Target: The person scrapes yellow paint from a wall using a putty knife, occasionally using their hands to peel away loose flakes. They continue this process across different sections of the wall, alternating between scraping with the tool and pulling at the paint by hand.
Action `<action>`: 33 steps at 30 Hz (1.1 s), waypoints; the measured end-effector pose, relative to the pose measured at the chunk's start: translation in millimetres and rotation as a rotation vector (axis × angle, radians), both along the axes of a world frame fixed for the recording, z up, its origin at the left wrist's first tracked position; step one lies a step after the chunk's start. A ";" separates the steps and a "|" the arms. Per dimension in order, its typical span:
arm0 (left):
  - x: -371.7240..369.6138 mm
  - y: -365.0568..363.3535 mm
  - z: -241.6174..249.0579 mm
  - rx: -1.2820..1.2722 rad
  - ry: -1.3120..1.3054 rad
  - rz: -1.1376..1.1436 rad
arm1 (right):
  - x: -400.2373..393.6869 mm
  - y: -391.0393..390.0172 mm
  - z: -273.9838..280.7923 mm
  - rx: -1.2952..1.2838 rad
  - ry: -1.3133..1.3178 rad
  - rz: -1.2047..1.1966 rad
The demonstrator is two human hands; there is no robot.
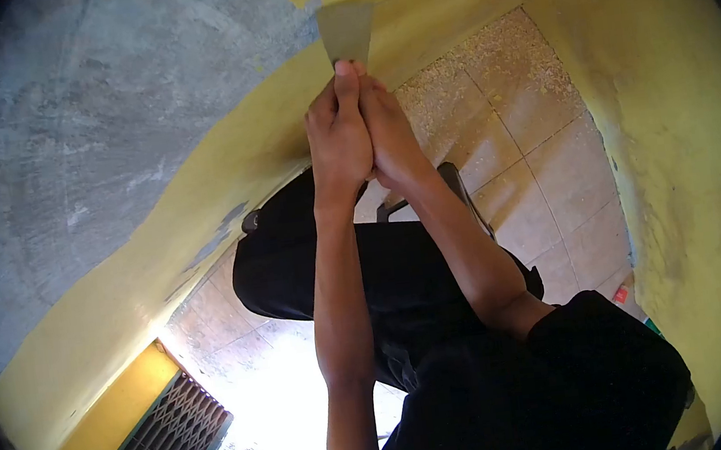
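Both my hands are wrapped together around the handle of a paint scraper (pixel 347 33), whose wide flat metal blade points away from me. My left hand (pixel 339 146) lies on the left with its thumb stretched along the handle, and my right hand (pixel 389 129) presses against it from the other side. The fingers cover the handle. At its far end, the blade edge overlaps the yellow painted wall (pixel 266 102) close to the ragged border of a bare grey patch (pixel 125 109).
Paint flakes litter the tiled floor (pixel 505 164) near the wall's foot. Another yellow wall (pixel 680 144) rises on the right. Beneath my arms are my black-clothed legs and part of a chair frame (pixel 455 183). A folding metal gate (pixel 159 443) stands at lower left beside bright light.
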State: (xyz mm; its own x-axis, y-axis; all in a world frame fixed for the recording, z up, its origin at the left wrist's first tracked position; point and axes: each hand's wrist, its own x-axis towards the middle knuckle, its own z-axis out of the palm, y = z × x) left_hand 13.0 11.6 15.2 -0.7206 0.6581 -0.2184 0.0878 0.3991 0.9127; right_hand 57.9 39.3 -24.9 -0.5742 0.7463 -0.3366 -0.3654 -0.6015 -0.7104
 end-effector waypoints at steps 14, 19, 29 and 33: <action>-0.6 -6.9 -2.8 0.029 -0.034 -0.027 | 21.8 10.3 20.3 0.010 -0.132 0.270; -4.1 -7.1 1.6 0.029 -0.082 -0.025 | 4.1 0.4 22.3 0.020 -0.090 0.085; -5.6 -8.4 15.3 0.033 -0.076 -0.048 | 7.8 -2.4 26.6 0.018 -0.059 0.086; -9.6 -14.2 1.8 -0.044 -0.009 -0.040 | 11.8 -0.4 23.2 0.021 -0.050 0.234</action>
State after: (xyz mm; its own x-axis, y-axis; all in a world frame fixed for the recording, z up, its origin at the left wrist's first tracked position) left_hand 3.4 -2.6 17.0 -0.6921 0.6758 -0.2536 0.0964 0.4348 0.8954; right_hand 69.7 38.9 -1.7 -0.7150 0.6024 -0.3548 -0.1820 -0.6503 -0.7375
